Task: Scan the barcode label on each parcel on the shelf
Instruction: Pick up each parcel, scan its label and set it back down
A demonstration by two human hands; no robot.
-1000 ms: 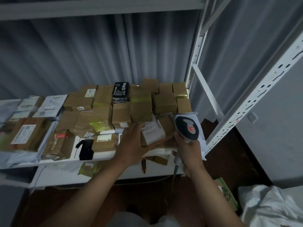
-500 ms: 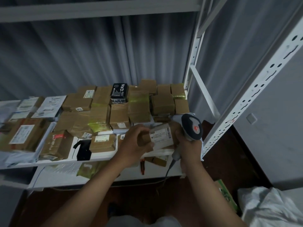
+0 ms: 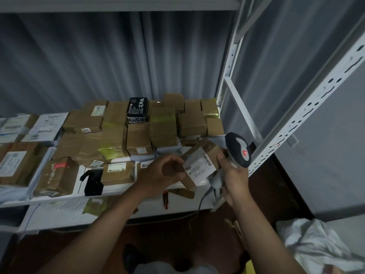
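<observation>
- A white metal shelf [image 3: 118, 194] carries the goods, its perforated upright [image 3: 308, 113] at the right.
- Brown cardboard parcels [image 3: 138, 135] crowd its rear and middle, some stacked.
- A black printed box [image 3: 137, 107] sits on top at the back.
- White-labelled mailers [image 3: 45, 127] lie at the left.
- A black object [image 3: 92, 181] lies near the front edge.

Brown cardboard parcels [image 3: 136, 133] crowd the white metal shelf [image 3: 59, 198]. At its front right edge, the left hand [image 3: 164, 171] holds a small labelled cardboard parcel [image 3: 199, 165]; the right hand [image 3: 233, 175], just right, grips a grey handheld barcode scanner [image 3: 237, 149]. A black printed box [image 3: 137, 109] sits at the back.
</observation>
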